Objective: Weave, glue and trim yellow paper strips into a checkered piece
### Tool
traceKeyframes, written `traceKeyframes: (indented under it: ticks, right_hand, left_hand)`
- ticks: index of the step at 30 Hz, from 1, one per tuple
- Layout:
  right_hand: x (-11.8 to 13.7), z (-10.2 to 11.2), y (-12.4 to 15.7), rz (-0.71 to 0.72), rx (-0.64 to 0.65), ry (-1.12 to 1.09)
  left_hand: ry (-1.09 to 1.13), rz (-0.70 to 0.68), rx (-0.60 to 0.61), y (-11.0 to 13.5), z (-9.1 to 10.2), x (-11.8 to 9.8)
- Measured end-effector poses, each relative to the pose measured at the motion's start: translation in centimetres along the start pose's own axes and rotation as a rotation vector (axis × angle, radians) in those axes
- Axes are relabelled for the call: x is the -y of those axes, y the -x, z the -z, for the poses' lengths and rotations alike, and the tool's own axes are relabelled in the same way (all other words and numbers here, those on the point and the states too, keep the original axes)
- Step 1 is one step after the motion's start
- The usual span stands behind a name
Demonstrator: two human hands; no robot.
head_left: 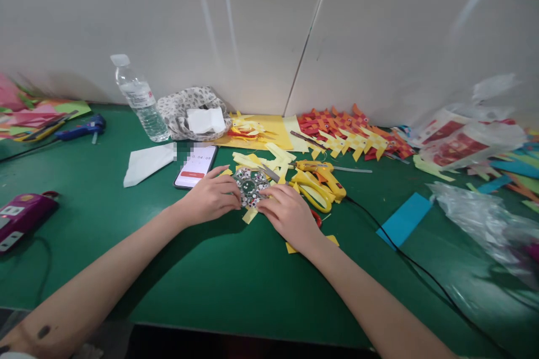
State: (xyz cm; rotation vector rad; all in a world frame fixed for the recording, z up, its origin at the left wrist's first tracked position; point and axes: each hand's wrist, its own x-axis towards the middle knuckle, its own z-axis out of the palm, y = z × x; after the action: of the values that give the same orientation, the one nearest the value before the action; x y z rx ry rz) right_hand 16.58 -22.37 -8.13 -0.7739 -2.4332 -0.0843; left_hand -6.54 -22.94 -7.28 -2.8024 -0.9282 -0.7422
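Observation:
Both my hands rest on the green table [236,280] around a round clear tray of googly eyes [251,185]. My left hand [209,197] lies on the tray's left side, its fingers curled against the rim. My right hand [289,214] touches the tray's lower right edge with fingertips pressed together; what they pinch, if anything, is too small to make out. Yellow paper strips [269,160] lie scattered around and under the tray. A yellow glue gun [323,173] and yellow-handled scissors [311,192] lie just right of my right hand.
A phone [196,166] with a lit screen, a white tissue [147,161] and a water bottle [138,100] sit to the left. Woven red and yellow paper pieces [353,133] pile at the back right. A black cord [412,263], blue paper [404,219] and plastic bags [484,224] lie right.

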Motion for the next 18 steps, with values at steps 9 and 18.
traceKeyframes:
  ticks: [9, 18]
  right_hand:
    - [0.20, 0.50, 0.02, 0.098, -0.055, 0.082]
    - [0.19, 0.32, 0.19, 0.107, -0.065, 0.128]
  left_hand:
    - [-0.123, -0.082, -0.021, -0.18, 0.40, -0.76]
    - [-0.111, 0.066, 0.055, -0.42, 0.50, -0.88]
